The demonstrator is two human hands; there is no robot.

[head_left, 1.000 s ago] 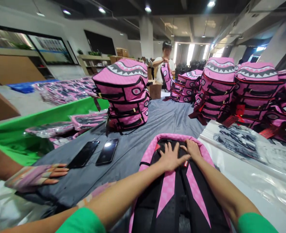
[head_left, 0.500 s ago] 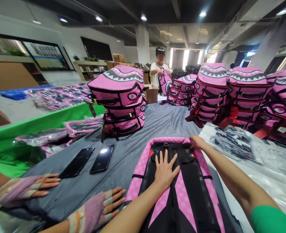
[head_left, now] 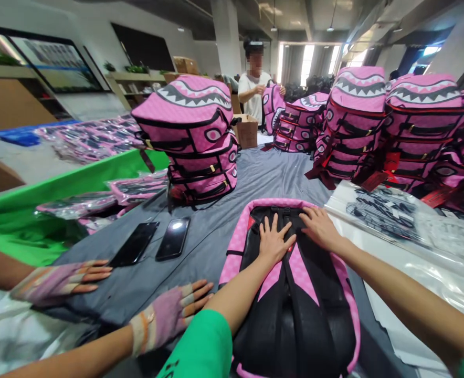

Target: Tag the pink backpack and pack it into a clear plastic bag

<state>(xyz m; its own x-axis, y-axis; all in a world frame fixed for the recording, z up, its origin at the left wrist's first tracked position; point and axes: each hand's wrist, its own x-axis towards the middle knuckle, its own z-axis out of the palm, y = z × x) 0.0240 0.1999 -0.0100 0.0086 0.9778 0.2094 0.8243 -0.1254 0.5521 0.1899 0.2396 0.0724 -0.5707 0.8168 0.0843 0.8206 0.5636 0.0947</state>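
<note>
A pink and black backpack (head_left: 314,331) lies on the grey cloth, its black shoulder straps and back panel facing up and its pink checked sides showing round the edge. My left hand (head_left: 274,242) rests on the upper middle of the back panel, fingers spread. Just to its right, my right hand (head_left: 319,227) lies over the backpack's upper right corner with its fingers stretched out. Neither hand grips anything.
A co-worker's gloved hands (head_left: 163,317) lie on the cloth at left, near two phones (head_left: 172,239). A backpack stack (head_left: 200,142) stands beyond, others at right (head_left: 358,121). Clear plastic bags (head_left: 389,215) lie at right. Another person (head_left: 251,92) holds a backpack behind.
My right hand has moved from the backpack's upper right edge inward onto its back panel, fingers now stretched. My left hand stays spread on the panel. The camera view has shifted.
</note>
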